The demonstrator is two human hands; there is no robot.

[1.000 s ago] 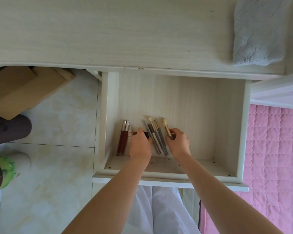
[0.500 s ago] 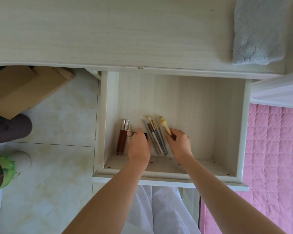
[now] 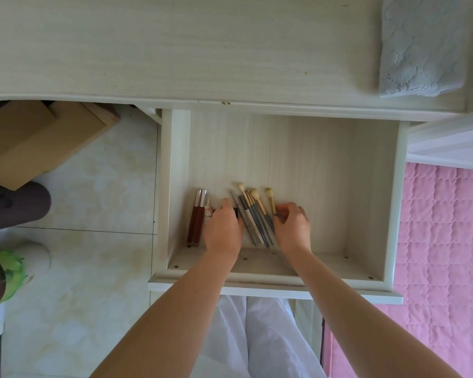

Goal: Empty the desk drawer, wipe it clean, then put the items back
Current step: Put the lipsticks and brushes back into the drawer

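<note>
I see the drawer [image 3: 372, 186] pulled fully out from under the table [image 3: 175, 50], pale wood, floor mostly bare. Near its front, a fan of makeup brushes [image 3: 253, 216] with grey handles and cream tips, heads pointing to the back. Left of them two dark red tubes [image 3: 196, 222] with silver caps lie side by side along the left wall, with a small white item [image 3: 208, 212] just beside them. A pale blue-grey cloth [image 3: 421, 45] lies folded on the table's right end.
</note>
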